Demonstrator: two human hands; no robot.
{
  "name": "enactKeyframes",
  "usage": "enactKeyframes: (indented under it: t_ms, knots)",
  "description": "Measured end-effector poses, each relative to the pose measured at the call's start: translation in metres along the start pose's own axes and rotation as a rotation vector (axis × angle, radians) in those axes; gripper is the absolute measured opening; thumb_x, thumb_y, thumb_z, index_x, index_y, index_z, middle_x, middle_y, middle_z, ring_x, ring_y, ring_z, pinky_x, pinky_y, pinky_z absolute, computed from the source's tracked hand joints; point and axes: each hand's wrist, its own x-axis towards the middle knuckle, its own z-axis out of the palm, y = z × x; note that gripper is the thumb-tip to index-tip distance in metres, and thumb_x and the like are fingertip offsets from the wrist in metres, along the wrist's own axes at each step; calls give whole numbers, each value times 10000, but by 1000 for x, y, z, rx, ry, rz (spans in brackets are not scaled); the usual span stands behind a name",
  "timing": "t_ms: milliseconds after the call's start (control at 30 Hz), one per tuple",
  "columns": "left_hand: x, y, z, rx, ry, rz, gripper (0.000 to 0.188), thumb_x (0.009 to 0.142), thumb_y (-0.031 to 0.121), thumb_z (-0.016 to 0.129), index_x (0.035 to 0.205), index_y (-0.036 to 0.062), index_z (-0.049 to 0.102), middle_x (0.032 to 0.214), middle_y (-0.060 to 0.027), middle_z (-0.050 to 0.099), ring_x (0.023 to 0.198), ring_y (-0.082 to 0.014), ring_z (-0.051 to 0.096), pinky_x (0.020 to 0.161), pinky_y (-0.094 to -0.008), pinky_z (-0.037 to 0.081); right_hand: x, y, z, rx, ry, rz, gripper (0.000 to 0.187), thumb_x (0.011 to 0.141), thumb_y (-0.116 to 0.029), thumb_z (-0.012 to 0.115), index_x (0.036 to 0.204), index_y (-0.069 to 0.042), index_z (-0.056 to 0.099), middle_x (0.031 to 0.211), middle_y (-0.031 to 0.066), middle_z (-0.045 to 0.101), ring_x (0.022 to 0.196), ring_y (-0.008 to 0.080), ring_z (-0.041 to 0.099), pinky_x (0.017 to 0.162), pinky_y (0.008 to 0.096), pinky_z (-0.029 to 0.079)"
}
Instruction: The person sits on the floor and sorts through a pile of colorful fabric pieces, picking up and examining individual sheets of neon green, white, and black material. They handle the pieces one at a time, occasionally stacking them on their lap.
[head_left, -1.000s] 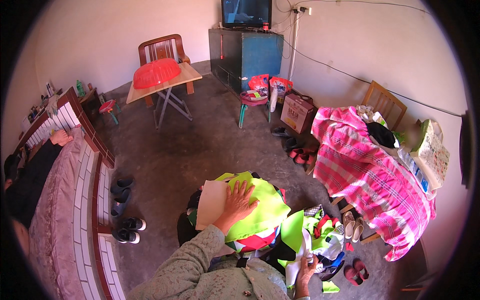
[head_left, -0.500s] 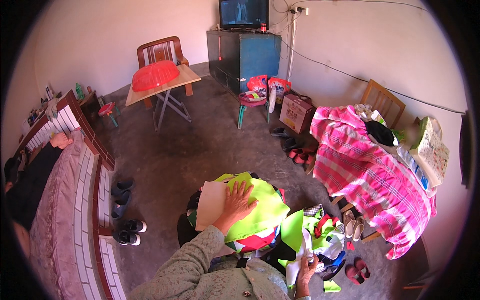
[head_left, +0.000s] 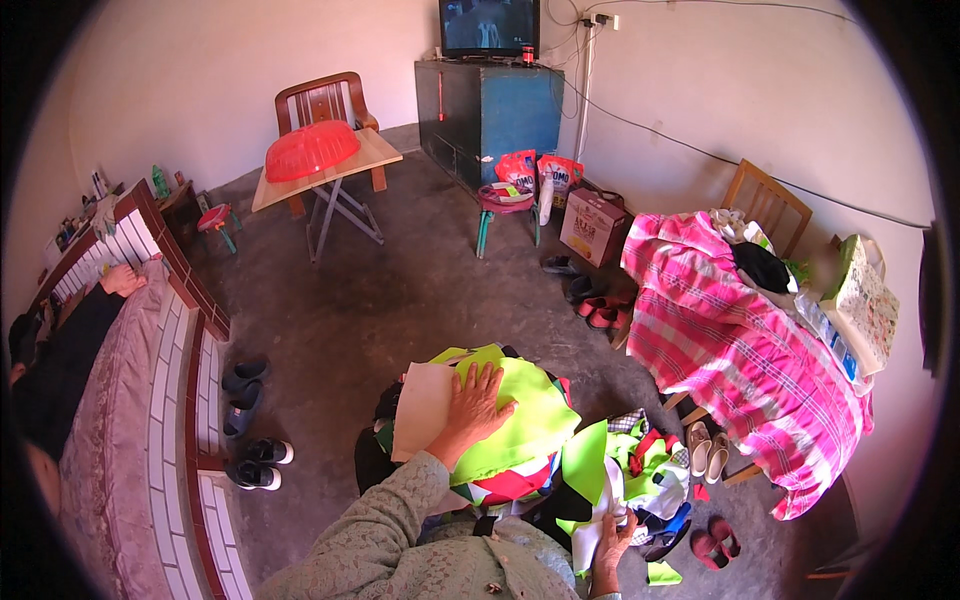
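Note:
My left hand [head_left: 474, 408] lies flat with fingers spread. It rests on a bright yellow-green cloth piece [head_left: 525, 415] and the edge of a beige sheet [head_left: 420, 400]. Both top a rounded heap, where red, white and dark fabric [head_left: 510, 487] shows underneath. Low on the right, my right hand [head_left: 608, 552] is closed on a white and yellow-green cloth scrap [head_left: 588, 538]. Around it spreads a loose pile of cloth scraps [head_left: 655, 470] in green, white, red, blue and black. Part of the right fingers is hard to make out.
Shoes [head_left: 262, 465] stand by the tiled bed platform [head_left: 175, 400] at left, where another person's hand [head_left: 122, 281] shows. A pink plaid cloth [head_left: 720, 340] covers furniture at right. Farther off are a folding table [head_left: 375, 150] with a red cover [head_left: 312, 150] and a cabinet [head_left: 520, 115].

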Motion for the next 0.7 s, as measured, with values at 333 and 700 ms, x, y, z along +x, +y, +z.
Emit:
enactKeyframes:
  t_ms: [333, 700]
  knots:
    - [0, -1, 3, -1, 0, 2, 706, 855, 527, 436, 1380, 73, 310, 1442, -152, 283, 1351, -361, 188, 1064, -576, 111, 2, 13, -1, 43, 14, 4, 340, 786, -96, 612, 1095, -17, 493, 1009, 63, 454, 930, 185, 452, 855, 328, 383]
    - [0, -1, 1, 3, -24, -4, 706, 858, 530, 431, 1378, 69, 311, 1450, -149, 269, 1354, -359, 180, 1064, -576, 115, 5, 20, -4, -32, 19, -11, 368, 765, -75, 621, 1101, -2, 489, 1041, 75, 443, 944, 201, 473, 818, 326, 417]
